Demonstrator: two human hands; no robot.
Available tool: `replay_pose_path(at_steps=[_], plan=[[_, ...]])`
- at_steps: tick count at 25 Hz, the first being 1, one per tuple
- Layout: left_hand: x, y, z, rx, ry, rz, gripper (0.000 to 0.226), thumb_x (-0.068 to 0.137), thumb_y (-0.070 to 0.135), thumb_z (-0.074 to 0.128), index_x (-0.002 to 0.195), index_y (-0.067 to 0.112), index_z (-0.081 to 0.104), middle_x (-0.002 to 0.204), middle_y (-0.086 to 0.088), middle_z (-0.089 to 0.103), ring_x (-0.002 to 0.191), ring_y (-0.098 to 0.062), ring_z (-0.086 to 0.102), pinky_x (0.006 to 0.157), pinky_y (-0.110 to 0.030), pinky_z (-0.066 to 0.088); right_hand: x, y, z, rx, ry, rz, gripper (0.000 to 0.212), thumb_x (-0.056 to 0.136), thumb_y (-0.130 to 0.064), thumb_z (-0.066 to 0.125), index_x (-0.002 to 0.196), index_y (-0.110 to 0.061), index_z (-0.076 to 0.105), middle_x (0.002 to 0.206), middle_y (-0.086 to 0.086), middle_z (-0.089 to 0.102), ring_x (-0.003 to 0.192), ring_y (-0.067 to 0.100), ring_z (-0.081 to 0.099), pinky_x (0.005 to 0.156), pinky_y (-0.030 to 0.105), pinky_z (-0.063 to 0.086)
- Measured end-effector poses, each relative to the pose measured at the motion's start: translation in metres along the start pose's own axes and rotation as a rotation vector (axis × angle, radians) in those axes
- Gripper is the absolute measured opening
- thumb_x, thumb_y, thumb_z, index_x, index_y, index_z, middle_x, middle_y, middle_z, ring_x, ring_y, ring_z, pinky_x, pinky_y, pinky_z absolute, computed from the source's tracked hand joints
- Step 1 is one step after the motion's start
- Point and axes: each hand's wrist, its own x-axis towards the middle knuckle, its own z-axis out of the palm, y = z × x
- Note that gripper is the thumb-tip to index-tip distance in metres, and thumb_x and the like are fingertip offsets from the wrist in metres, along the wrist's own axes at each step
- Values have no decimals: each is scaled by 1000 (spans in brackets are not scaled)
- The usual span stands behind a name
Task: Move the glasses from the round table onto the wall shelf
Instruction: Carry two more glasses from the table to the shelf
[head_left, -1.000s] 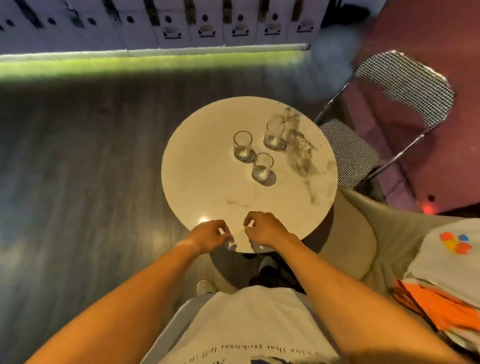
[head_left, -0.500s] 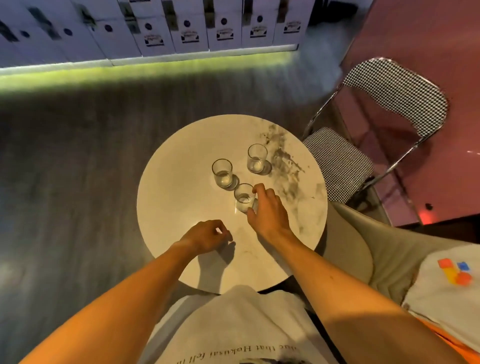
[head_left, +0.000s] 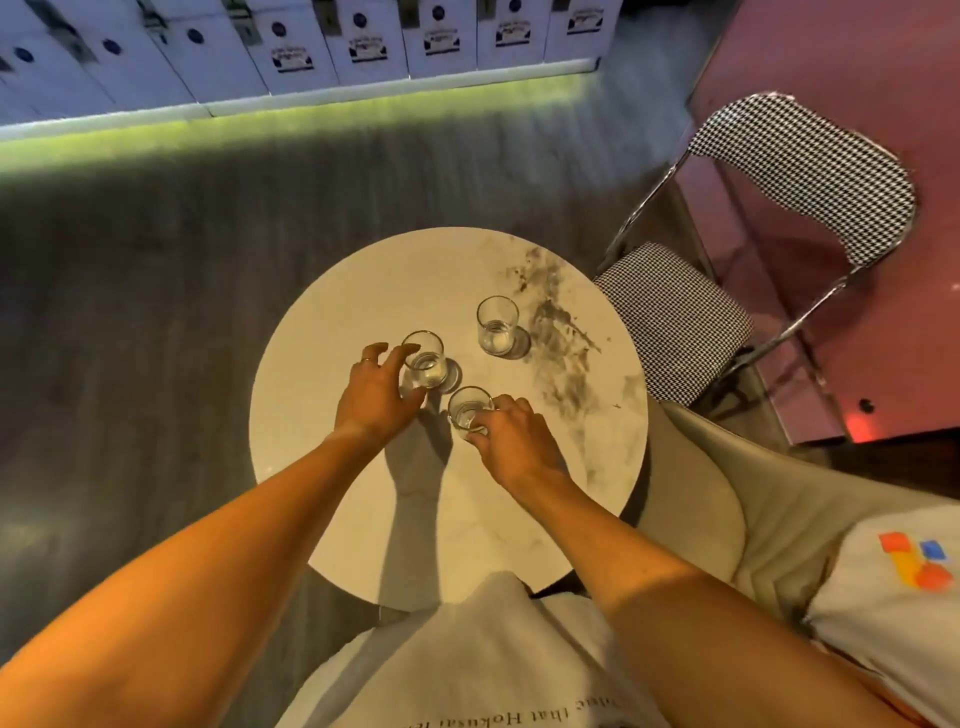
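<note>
Three clear short glasses stand on the round white marble table (head_left: 363, 291). My left hand (head_left: 375, 392) wraps its fingers around the left glass (head_left: 426, 364), thumb low and fingers at the side. My right hand (head_left: 511, 439) grips the nearest glass (head_left: 466, 408) from its right side. The third glass (head_left: 497, 325) stands alone further back to the right, untouched. Both held glasses still rest on the tabletop. No wall shelf is in view.
A houndstooth chair with a chrome frame (head_left: 727, 260) stands right of the table. A beige cushioned seat (head_left: 753, 493) lies at the near right, with a white cloth (head_left: 893, 587) on it. White boxes (head_left: 311, 52) line the far wall above a green light strip.
Both hands moved forward from the table's near edge. The right hand closed on the nearest glass, and then the left hand reached the left glass and closed around it.
</note>
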Motion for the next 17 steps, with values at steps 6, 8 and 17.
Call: replay_pose_path(at_steps=[6,8,17], plan=[[25,8,15,85,-8,-5,34,91,38,59,116,18,69,137,-15,54,124,-35,51,97,-44,44,0,5,5,17,-24,4,28,96,-29,57,119,-16,66,125,8,55,117,32,48,94,46,42],[25,10,16,75,31,46,32,92,36,60,110,12,69,125,-15,61,113,-35,57,88,-40,46,-5,9,4,47,-8,7,26,96,-27,56,118,-17,66,125,9,56,116,31,48,94,45,40],[-4,48,-2,74,-122,679,20,92,39,56,91,19,60,107,-9,63,88,-31,59,71,-30,41,-90,20,-30,250,323,447,24,98,-32,53,112,-15,64,118,13,58,113,32,53,88,40,46]])
